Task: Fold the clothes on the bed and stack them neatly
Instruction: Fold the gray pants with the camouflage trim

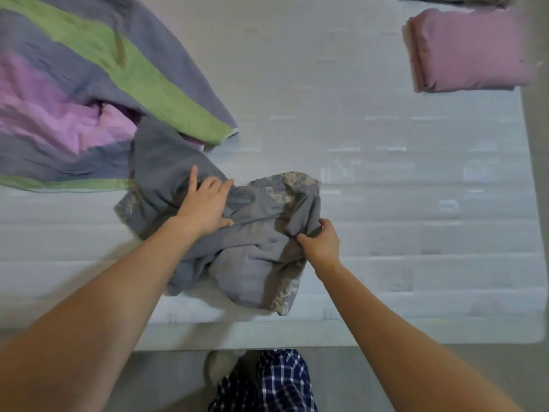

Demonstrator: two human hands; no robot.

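A crumpled grey garment (237, 251) with camouflage-patterned trim lies unfolded at the lower centre of the frame, near the front edge of the bed (416, 203). A left hand (205, 203) presses flat on its upper part, and a right hand (322, 242) grips a fold at its right side. A large striped cloth (74, 84) in grey, green and lilac sprawls at the upper left, meeting the garment. A folded pink piece (469, 52) lies at the upper right, with a camouflage piece (451, 0) just beyond it at the top edge.

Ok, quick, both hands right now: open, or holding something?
Left hand: open, pressing flat on the grey garment.
Right hand: grips a bunch of the grey garment.
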